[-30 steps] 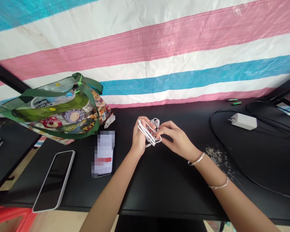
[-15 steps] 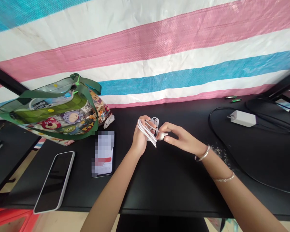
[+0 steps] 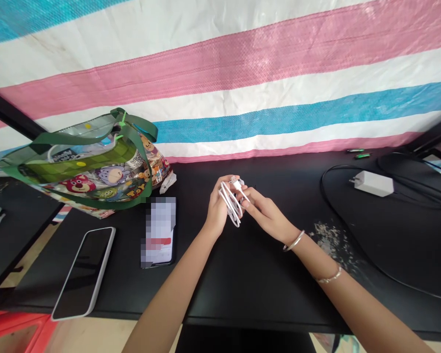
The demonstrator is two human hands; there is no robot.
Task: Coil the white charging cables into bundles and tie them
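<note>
A white charging cable (image 3: 232,205), wound into a loose coil, is held over the middle of the black table. My left hand (image 3: 216,208) is closed around the coil from the left side. From the right, my right hand (image 3: 261,208) pinches the cable just below its white plug (image 3: 236,184), which points up and left across the top of the coil. Part of the coil is hidden behind my fingers.
To the left stand a clear cartoon bag (image 3: 106,179) with green straps, a lit phone (image 3: 159,230) and a dark phone (image 3: 84,274) in a white case. A white power adapter (image 3: 374,183), a black cable (image 3: 347,235) and pale crumbs (image 3: 332,240) lie to the right.
My right hand has moved left, up against the coil, bringing the cable's plug end onto it. My left hand has shifted slightly to the right with the coil.
</note>
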